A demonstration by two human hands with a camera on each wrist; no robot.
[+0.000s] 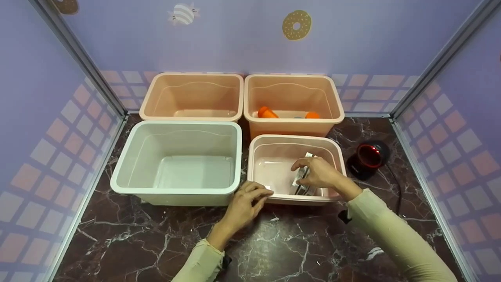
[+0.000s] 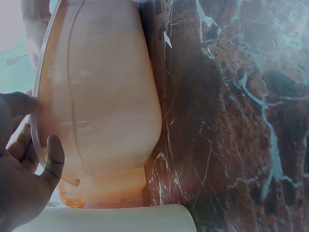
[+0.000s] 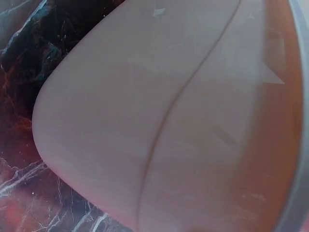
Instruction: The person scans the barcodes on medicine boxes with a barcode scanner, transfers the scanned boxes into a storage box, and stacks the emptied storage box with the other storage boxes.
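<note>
In the head view my left hand [image 1: 243, 203] is at the front left corner of a pale pink bin [image 1: 295, 138]. Its fingers hook over the rim, and the left wrist view has the thumb [image 2: 54, 157] against the outer wall. My right hand [image 1: 319, 172] reaches into the same bin with bent fingers, over a shiny silvery packet [image 1: 300, 176]. Whether it pinches the packet is unclear. Dark strips show by the packet; the hand hides part of them. Only the bin's outer wall [image 3: 111, 106] shows in the right wrist view.
A pale green bin [image 1: 176, 191] stands left. Behind are two peach bins, the left one [image 1: 191, 118] and the right one [image 1: 293, 127], which holds orange items [image 1: 267, 112]. A black scanner-like device [image 1: 368, 156] with a red glow and cable stands right. Walls enclose the marbled surface [image 1: 156, 243].
</note>
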